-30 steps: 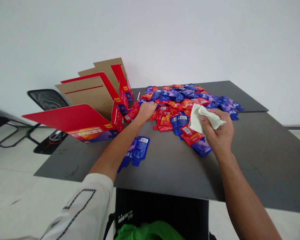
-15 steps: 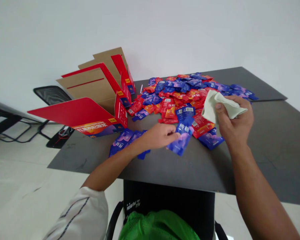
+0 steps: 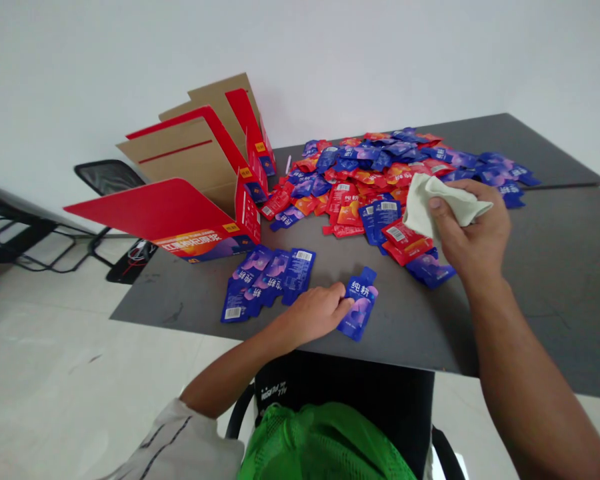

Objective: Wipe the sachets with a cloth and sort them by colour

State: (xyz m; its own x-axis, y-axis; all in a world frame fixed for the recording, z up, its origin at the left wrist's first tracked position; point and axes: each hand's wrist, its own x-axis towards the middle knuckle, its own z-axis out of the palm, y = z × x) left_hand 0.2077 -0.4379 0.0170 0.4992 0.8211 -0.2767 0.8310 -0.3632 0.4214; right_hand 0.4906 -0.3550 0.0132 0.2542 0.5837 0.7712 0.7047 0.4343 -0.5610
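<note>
Blue sachet [image 3: 359,307] now lies flat on the table [image 3: 410,340], moved from the earlier raised pinch, with the left hand [image 3: 315,313] fingertips touching its edge. The right hand [image 3: 473,233], well apart, grips a white cloth [image 3: 443,207].

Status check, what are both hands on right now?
Left hand resting beside a blue sachet, fingertips at its edge. Right hand gripping a cream cloth. Row of blue sachets left of left hand.

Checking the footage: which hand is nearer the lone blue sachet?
Left: the left hand touches the blue sachet; the right hand, holding a cloth, is farther off, up and right.
</note>
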